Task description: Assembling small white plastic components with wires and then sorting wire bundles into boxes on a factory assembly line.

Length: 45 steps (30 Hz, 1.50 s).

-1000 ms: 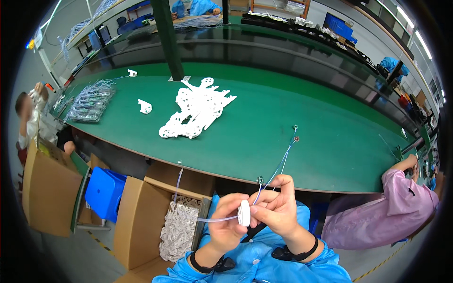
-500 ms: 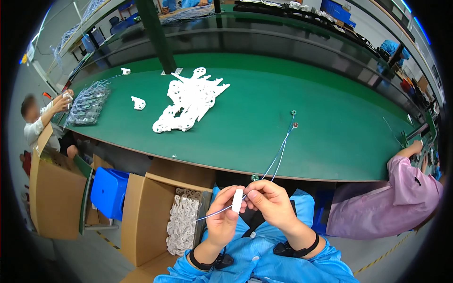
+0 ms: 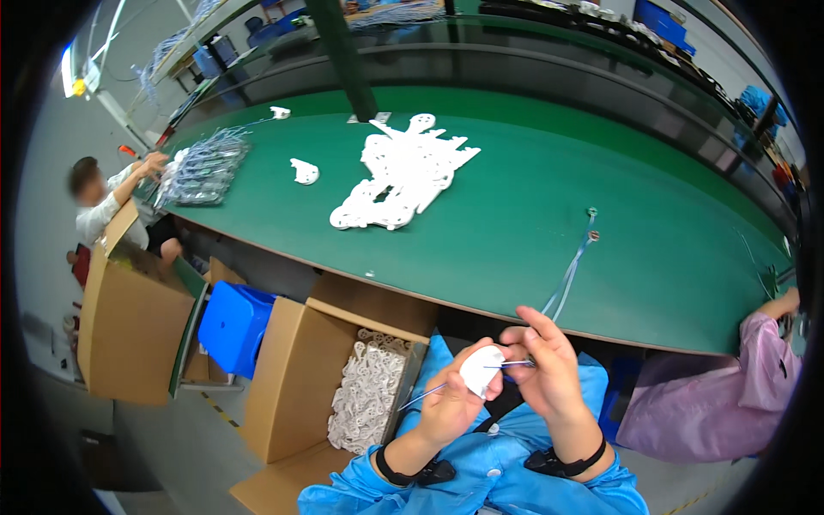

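My left hand (image 3: 448, 406) is closed on a rounded white plastic housing (image 3: 481, 374), held just in front of the bench edge. A thin blue cable (image 3: 422, 397) runs out of that hand to the lower left. More cable crosses the housing's face toward my right hand (image 3: 554, 378), which appears to pinch it between thumb and fingers, with the index finger raised. The exact grip is partly hidden. Past my right hand, two thin blue cables (image 3: 568, 279) lie on the green bench, with small round pieces at their far ends.
A pile of flat white plastic parts (image 3: 403, 176) lies on the green bench (image 3: 506, 223), beside one loose part (image 3: 304, 172). Bundled cables (image 3: 206, 170) sit farther left. Below stand a carton of white parts (image 3: 283, 390) and a blue stool (image 3: 237, 329). People sit at both sides.
The white housing has turned from edge-on to showing its broad face. My right hand has moved slightly away from it, its fingers spreading upward. The whole view has shifted, so the bench appears farther right.
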Each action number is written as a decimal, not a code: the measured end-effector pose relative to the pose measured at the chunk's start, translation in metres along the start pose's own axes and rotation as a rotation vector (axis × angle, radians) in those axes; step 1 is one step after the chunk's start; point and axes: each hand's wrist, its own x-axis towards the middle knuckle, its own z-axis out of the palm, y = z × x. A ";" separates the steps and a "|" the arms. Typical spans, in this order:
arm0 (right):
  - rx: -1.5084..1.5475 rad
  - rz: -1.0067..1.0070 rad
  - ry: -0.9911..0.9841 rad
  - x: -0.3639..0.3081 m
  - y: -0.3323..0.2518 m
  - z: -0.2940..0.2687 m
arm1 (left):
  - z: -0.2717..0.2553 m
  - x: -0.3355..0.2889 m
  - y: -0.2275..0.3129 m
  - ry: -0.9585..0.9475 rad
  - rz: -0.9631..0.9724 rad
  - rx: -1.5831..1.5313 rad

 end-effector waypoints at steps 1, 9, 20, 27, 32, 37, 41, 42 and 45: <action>0.003 0.010 -0.015 0.002 0.001 -0.008 | -0.001 0.000 -0.001 0.011 -0.019 -0.034; -0.054 0.001 -0.125 -0.012 -0.014 -0.005 | -0.006 0.009 0.013 0.132 -0.040 -0.236; 0.017 -0.227 -0.158 -0.020 -0.005 0.017 | 0.005 0.021 0.006 0.113 -0.083 -0.129; -0.082 -0.351 -0.276 -0.025 -0.005 0.010 | 0.020 0.025 -0.005 0.055 -0.050 -0.157; -0.290 -0.422 -0.204 -0.036 -0.013 0.019 | 0.022 0.026 -0.011 0.070 -0.036 -0.092; -0.395 -0.513 -0.191 -0.036 -0.016 0.014 | 0.024 0.026 -0.015 0.086 -0.044 -0.037; -0.494 -0.556 -0.159 -0.036 -0.016 0.009 | 0.025 0.027 -0.016 0.064 -0.009 0.024; -0.519 -0.560 -0.145 -0.036 -0.015 0.009 | 0.026 0.028 -0.017 0.057 0.008 0.058; -0.471 -0.577 -0.185 -0.034 -0.015 0.007 | 0.026 0.029 -0.018 0.032 0.105 0.165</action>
